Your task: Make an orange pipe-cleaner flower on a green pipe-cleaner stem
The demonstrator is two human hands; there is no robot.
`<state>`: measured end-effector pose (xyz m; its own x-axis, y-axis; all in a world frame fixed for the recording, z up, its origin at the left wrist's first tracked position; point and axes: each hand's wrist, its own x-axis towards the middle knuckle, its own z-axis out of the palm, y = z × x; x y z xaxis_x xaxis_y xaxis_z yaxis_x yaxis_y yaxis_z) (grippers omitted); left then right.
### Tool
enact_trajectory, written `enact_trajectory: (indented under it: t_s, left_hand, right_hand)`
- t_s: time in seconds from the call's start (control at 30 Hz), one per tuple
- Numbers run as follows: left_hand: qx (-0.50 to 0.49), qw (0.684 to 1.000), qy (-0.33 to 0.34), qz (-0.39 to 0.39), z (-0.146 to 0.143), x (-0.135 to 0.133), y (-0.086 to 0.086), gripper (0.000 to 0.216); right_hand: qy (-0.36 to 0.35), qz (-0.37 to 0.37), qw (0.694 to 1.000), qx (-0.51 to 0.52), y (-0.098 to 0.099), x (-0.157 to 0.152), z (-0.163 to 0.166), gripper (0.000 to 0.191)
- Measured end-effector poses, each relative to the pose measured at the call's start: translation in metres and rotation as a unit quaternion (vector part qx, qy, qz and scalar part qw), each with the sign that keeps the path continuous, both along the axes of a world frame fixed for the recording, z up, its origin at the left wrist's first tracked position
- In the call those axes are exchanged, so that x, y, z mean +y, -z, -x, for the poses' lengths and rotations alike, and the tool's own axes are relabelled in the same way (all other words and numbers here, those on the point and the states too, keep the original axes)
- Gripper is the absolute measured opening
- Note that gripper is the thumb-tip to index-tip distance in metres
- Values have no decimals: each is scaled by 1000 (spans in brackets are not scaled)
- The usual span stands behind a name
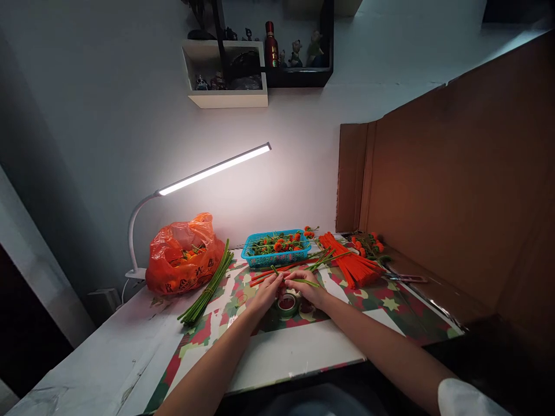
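Observation:
My left hand and my right hand meet over the middle of the table, fingertips pinched close together. A thin green stem lies across my right fingers. Another bit of green shows beyond my left fingertips; whether it belongs to the same stem I cannot tell. Just under the hands sits a roll of green tape, with a second roll partly hidden beside it. Beyond my fingers, red pipe cleaners and several green stems lie loose.
A bundle of green stems lies left, beside an orange plastic bag and a lit lamp. Behind is a blue basket of orange flowers. Red pipe cleaners, scissors and a cardboard wall are at right.

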<state>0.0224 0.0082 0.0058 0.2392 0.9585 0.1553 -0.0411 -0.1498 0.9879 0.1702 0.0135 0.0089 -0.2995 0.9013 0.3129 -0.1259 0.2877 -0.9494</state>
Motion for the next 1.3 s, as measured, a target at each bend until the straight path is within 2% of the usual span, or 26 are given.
enact_trajectory:
  t_s: [0.17, 0.37, 0.53, 0.63, 0.77, 1.07, 1.3]
  left_hand:
    - [0, 1000, -5, -13, -1, 0, 0, 52]
    - [4, 998, -41, -40, 0, 6, 4, 55]
    - [44, 996, -48, -56, 1, 9, 7, 58]
    - [98, 989, -65, -94, 3, 7, 7, 54]
    - [167, 971, -83, -147, 4, 4, 6, 49]
    - [233, 949, -80, -198, 6, 3, 7, 43]
    - [226, 954, -67, -187, 5, 3, 8, 42]
  right_hand:
    - [-2, -22, 1000, -3, 3, 3, 0, 24]
    - [79, -17, 996, 36, 11, 8, 3, 23]
    - [31, -9, 998, 53, 10, 9, 3, 26]
    - [-8, 17, 999, 50, 9, 10, 2, 30]
    - [-22, 36, 998, 46, 9, 11, 1, 33]
    - [7, 20, 1000, 16, 12, 10, 3, 45]
    - [8, -3, 1000, -10, 13, 11, 3, 48]
